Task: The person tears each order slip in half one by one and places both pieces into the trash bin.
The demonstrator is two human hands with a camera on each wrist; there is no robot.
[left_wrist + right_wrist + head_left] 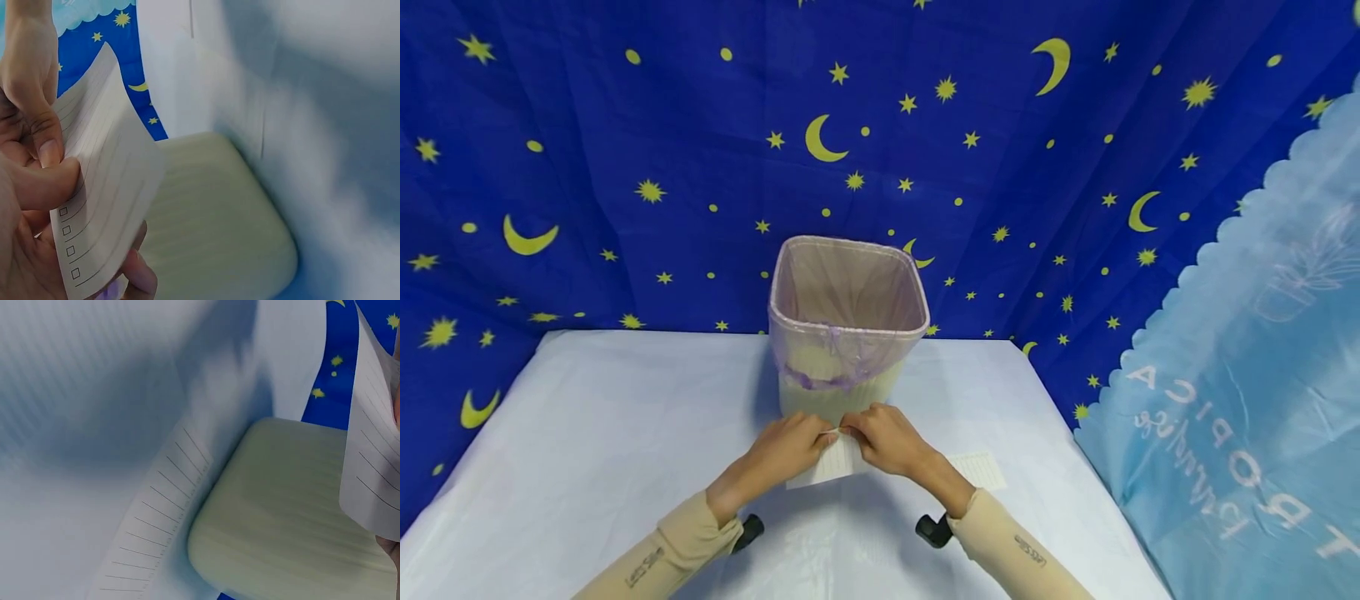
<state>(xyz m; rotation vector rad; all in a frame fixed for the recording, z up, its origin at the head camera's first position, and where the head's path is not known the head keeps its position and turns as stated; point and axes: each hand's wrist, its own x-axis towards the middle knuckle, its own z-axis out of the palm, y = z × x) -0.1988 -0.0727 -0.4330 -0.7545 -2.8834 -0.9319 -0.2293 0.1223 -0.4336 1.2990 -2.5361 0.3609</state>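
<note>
A lined paper sheet (826,468) with small checkboxes along one edge is held up in front of the bin, bent in the left wrist view. My left hand (790,446) pinches its upper edge between thumb and fingers. Close beside it, my right hand (889,439) pinches the same edge. The two thumbs nearly meet in the left wrist view, where the sheet (109,181) curves away from them. In the right wrist view only a sliver of a hand shows behind the sheet (372,469).
A pale green bin (805,400) with a translucent purple liner (850,354) stands upright just beyond the hands. Another lined paper strip (981,469) lies flat on the white tabletop (647,417), right of the bin. Starry blue cloth (700,150) hangs behind; a light-blue curtain (1240,400) hangs right.
</note>
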